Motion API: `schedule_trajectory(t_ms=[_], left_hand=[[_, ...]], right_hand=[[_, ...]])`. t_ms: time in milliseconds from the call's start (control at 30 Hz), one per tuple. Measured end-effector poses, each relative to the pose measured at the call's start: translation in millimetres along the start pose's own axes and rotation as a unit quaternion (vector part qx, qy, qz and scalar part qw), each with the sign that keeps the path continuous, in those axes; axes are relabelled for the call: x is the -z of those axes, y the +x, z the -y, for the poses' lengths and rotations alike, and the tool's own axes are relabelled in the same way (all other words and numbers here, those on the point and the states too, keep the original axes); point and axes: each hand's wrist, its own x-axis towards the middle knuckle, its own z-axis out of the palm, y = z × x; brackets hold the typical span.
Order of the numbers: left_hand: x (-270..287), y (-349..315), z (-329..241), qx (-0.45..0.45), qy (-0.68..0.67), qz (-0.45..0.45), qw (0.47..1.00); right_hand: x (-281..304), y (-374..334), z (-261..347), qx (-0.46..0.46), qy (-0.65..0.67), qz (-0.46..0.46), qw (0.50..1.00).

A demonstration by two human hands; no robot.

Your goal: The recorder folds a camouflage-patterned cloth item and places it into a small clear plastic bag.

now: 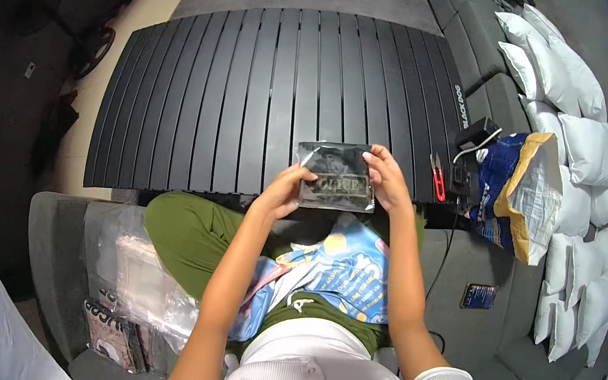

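A flat, clear plastic packet with a dark item inside is held up at the near edge of the black slatted table. Pale lettering shows on the item, and the film is shiny and creased. My left hand grips the packet's left side, its thumb lying on the front. My right hand pinches it at the upper right corner. Below the packet, a blue printed cloth is spread over my lap.
Red-handled snips and a black power adapter lie at the table's right end. Beside them stands an open blue-and-yellow sack. White pillows pile up far right. A phone and plastic-wrapped packets rest on the grey sofa.
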Motion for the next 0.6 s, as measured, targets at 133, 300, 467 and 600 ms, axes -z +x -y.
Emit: schedule_trajectory(t_ms=[133,300,467,600], left_hand=[[-45,-42,-9,0.015,0.017,0.006,1.000],[-70,-62,-7,-0.026,0.105,0.021,0.994],[-81,-78,-11,-0.020,0.043,0.044,0.998],[-80,-82,-11,0.015,0.032,0.061,0.998]], right_hand=[[-41,-49,33,0.000,0.034,0.024,0.999],[-53,-83,54,0.035,0.016,0.003,0.999],[-37,-104,49,-0.044,-0.029,0.041,0.998],[-27,-107,44,-0.083,-0.043,0.025,0.995]])
